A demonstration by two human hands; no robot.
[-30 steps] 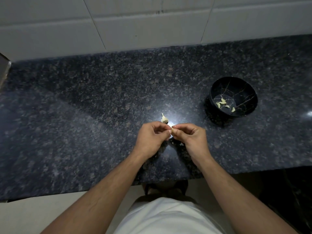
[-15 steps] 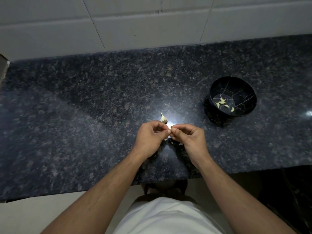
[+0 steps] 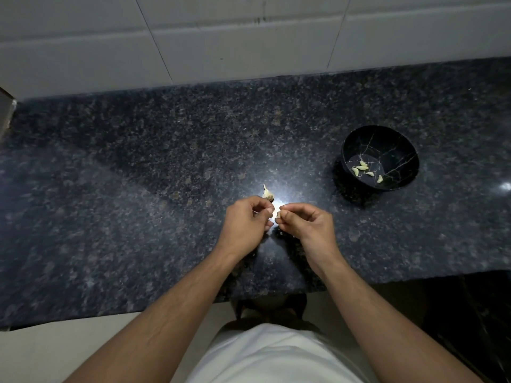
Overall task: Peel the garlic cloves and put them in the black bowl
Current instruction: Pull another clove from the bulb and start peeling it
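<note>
My left hand and my right hand meet over the middle of the dark granite counter, fingertips pinched together on a small pale garlic clove, mostly hidden by the fingers. Just beyond my left hand the rest of the garlic head, pale with a pointed stalk, lies on the counter. The black bowl with thin gold veins stands to the right, apart from my hands, and holds several peeled cloves.
A white tiled wall rises behind the counter. The counter's front edge runs just under my forearms. Small bits of peel lie on the counter below my hands. A bright light reflection glares on the stone around the garlic.
Both hands stay in the same spot over the counter, with only small finger movements on the clove. The bowl and garlic head have not moved.
</note>
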